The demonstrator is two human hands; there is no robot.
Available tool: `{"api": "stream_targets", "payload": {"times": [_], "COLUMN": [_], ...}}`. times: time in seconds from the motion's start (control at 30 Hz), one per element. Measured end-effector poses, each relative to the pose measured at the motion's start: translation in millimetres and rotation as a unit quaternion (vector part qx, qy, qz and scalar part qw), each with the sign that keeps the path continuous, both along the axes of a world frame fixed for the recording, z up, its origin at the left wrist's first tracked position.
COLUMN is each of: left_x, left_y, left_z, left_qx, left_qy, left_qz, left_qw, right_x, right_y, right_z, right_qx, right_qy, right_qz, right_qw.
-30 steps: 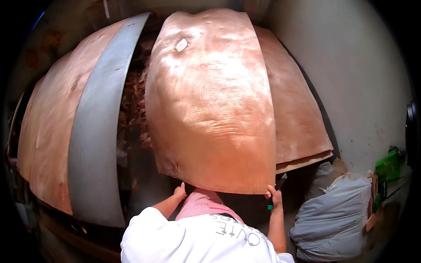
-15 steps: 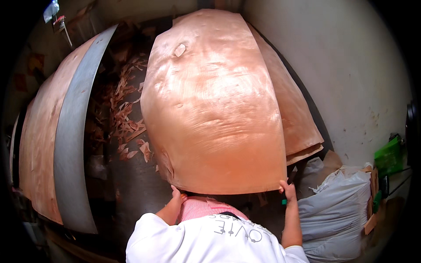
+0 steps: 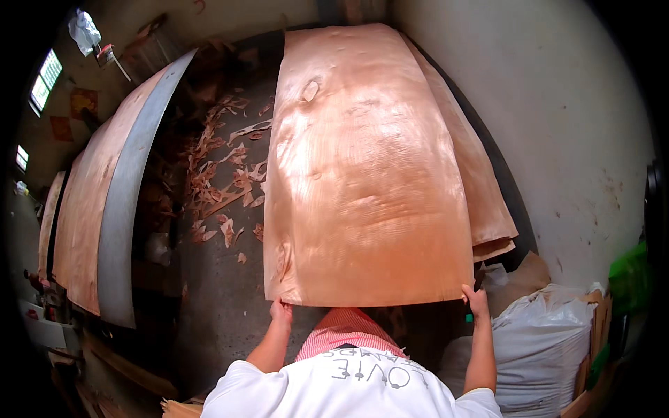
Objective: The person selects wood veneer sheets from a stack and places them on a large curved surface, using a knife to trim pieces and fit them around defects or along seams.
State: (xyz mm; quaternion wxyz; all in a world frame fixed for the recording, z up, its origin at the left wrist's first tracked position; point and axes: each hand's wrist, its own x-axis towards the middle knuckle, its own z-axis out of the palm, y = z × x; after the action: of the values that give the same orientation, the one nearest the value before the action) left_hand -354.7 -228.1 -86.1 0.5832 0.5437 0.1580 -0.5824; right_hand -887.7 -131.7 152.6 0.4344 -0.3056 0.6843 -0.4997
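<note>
A large, thin sheet of reddish-brown wood veneer [image 3: 369, 188] stretches out in front of me, with a knot mark near its far left and a crease by its near left corner. My left hand [image 3: 281, 311] is closed on that near left corner. At the near right corner, my right hand [image 3: 477, 302] pinches the edge. A small green end [image 3: 469, 318] of something shows beneath my right hand; the rest of it is hidden. More veneer sheets [image 3: 496, 216] lie under and to the right of the held one.
Torn veneer scraps [image 3: 226, 184] litter the dark floor [image 3: 216, 299]. On the left stands a stack of wood sheets [image 3: 87, 209] with a grey panel [image 3: 129, 209] along its edge. A white-wrapped bundle [image 3: 536, 348] sits at near right, beside a pale wall [image 3: 557, 139].
The held sheet has shifted right with both my hands, and its left side now hangs straighter. More of the scrap-covered floor shows. My view has also moved.
</note>
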Motion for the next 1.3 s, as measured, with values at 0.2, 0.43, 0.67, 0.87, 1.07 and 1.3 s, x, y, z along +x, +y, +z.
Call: {"api": "stream_targets", "payload": {"times": [0.2, 0.43, 0.67, 0.87, 1.07, 1.3], "left_x": [-92.3, -199.2, -243.7, -306.2, -286.3, -272.3], "left_y": [-65.3, -114.8, -117.3, -126.3, -115.6, -114.5], "left_z": [17.4, 7.5, -44.2, -87.8, -150.9, -192.5], "left_qx": [-0.019, 0.045, -0.014, 0.096, 0.103, 0.157], "left_qy": [-0.093, -0.13, -0.188, -0.156, -0.059, -0.176], "left_qz": [0.029, 0.021, 0.0, -0.015, 0.207, 0.205], "left_qw": [0.995, 0.99, 0.982, 0.983, 0.971, 0.95], "right_x": [-92.6, -182.0, -229.5, -278.7, -267.0, -288.2], "right_y": [-94.6, -179.3, -205.3, -188.4, -214.2, -205.7], "right_z": [-36.9, -39.5, -72.7, -104.8, -155.6, -241.6], "right_qx": [0.025, 0.067, 0.143, 0.208, 0.248, 0.25], "right_qy": [0.112, 0.358, 0.476, 0.509, 0.529, 0.498], "right_qz": [0.013, 0.034, 0.081, 0.089, 0.162, 0.212], "right_qw": [0.993, 0.931, 0.864, 0.83, 0.795, 0.803]}}
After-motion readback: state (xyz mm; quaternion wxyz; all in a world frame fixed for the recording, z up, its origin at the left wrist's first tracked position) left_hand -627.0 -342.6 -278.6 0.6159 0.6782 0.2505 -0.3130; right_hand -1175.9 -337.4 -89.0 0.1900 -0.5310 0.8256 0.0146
